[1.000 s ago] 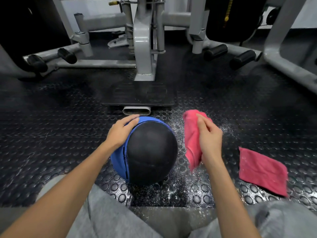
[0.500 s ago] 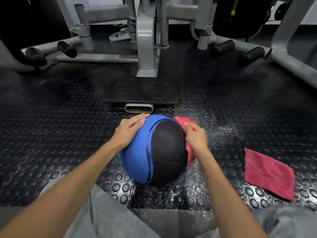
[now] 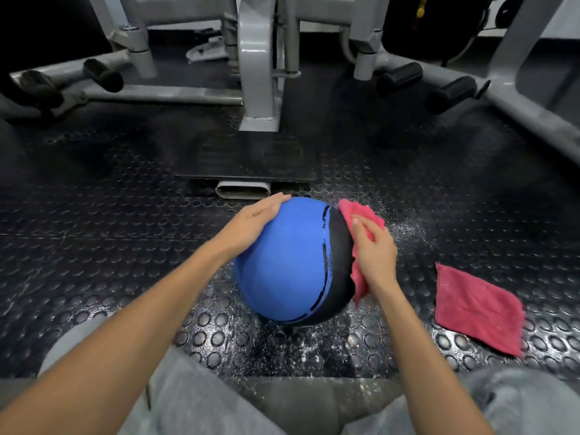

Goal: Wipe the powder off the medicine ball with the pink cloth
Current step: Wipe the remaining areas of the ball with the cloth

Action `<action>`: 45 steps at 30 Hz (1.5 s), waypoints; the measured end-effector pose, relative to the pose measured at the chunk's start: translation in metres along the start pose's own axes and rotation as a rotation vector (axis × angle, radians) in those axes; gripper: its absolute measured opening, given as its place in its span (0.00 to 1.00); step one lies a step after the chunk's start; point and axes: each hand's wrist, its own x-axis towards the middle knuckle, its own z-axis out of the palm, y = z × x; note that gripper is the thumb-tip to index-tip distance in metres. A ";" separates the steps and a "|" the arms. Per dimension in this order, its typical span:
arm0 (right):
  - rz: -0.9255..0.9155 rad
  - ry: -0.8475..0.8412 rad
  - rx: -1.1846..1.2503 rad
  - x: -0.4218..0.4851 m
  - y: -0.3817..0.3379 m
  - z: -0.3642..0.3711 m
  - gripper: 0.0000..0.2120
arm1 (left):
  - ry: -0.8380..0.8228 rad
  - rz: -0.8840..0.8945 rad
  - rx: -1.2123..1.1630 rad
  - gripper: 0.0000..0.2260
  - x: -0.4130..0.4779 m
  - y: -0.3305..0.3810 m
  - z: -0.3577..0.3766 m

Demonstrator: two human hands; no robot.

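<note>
1. The studded rubber floor [image 3: 94, 246] carries everything, with white powder [image 3: 405, 227] scattered right of the ball and beneath it.
2. The medicine ball [image 3: 288, 262] sits on that floor between the knees. Its visible panels look clean, so the wipe seems well along, though the hidden sides are unconfirmed.
3. A spare cloth [image 3: 477, 309] lies flat, well right.
4. Left hand [image 3: 251, 224], fingers straight, steadies the ball's top. Right hand [image 3: 373, 252] presses the pink cloth [image 3: 357, 211] flat against the black panel.
5. Since half a second ago the ball has rolled: more blue faces up and the black has swung right.
</note>
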 end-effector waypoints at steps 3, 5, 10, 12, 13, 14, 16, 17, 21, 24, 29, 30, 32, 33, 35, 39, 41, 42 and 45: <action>0.100 0.038 -0.040 0.017 0.004 -0.008 0.13 | 0.178 0.050 0.127 0.14 0.001 -0.004 0.019; -0.086 0.119 -0.152 0.010 -0.007 -0.005 0.11 | 0.221 0.003 0.224 0.15 0.013 0.001 0.028; -0.626 0.067 -0.309 -0.027 -0.023 0.019 0.11 | 0.217 -0.094 0.286 0.16 0.042 0.013 0.036; -0.648 0.030 -0.281 -0.010 -0.022 0.013 0.12 | 0.198 -0.109 0.291 0.16 0.044 0.015 0.037; -0.603 0.019 -0.254 0.001 -0.022 0.009 0.11 | 0.175 -0.113 0.253 0.15 0.046 0.012 0.035; -0.540 0.014 -0.236 0.013 -0.022 0.005 0.10 | 0.138 -0.104 0.184 0.15 0.047 0.008 0.031; -0.412 0.007 -0.224 0.035 -0.022 0.001 0.09 | 0.105 -0.059 0.042 0.16 0.044 -0.002 0.026; -0.345 -0.001 -0.223 0.046 -0.024 -0.001 0.09 | 0.137 -0.033 0.025 0.18 0.042 -0.006 0.028; -0.254 -0.022 -0.304 0.068 -0.028 -0.007 0.10 | 0.383 -0.045 0.204 0.17 0.037 0.002 0.053; -0.476 0.109 -0.346 0.026 -0.021 0.003 0.09 | 0.409 -0.123 0.193 0.15 0.049 0.014 0.056; -0.811 0.246 -0.426 -0.062 0.028 0.032 0.06 | 0.350 -0.166 0.192 0.15 0.059 0.013 0.054; -0.859 0.265 -0.447 -0.058 0.028 0.031 0.07 | 0.354 -0.125 0.185 0.15 0.057 0.011 0.055; -0.902 0.297 -0.459 -0.037 0.013 0.026 0.09 | 0.368 -0.029 0.155 0.16 0.050 0.003 0.055; -0.866 0.304 -0.454 -0.023 0.001 0.022 0.09 | 0.378 0.004 0.136 0.16 0.047 -0.001 0.054; -0.641 0.256 -0.447 0.013 -0.019 0.012 0.09 | 0.403 0.015 0.114 0.16 0.038 -0.008 0.054; -0.216 0.073 -0.400 0.066 -0.023 0.001 0.11 | 0.478 0.050 0.027 0.15 0.016 -0.015 0.051; -0.195 0.063 -0.337 0.064 -0.022 0.007 0.12 | 0.516 0.042 -0.013 0.14 0.005 -0.022 0.048; -0.220 0.076 -0.307 0.058 -0.022 0.012 0.12 | 0.527 0.031 -0.019 0.14 0.000 -0.025 0.045; -0.263 0.104 -0.217 0.039 -0.024 0.020 0.12 | 0.527 -0.046 0.054 0.13 -0.005 -0.020 0.034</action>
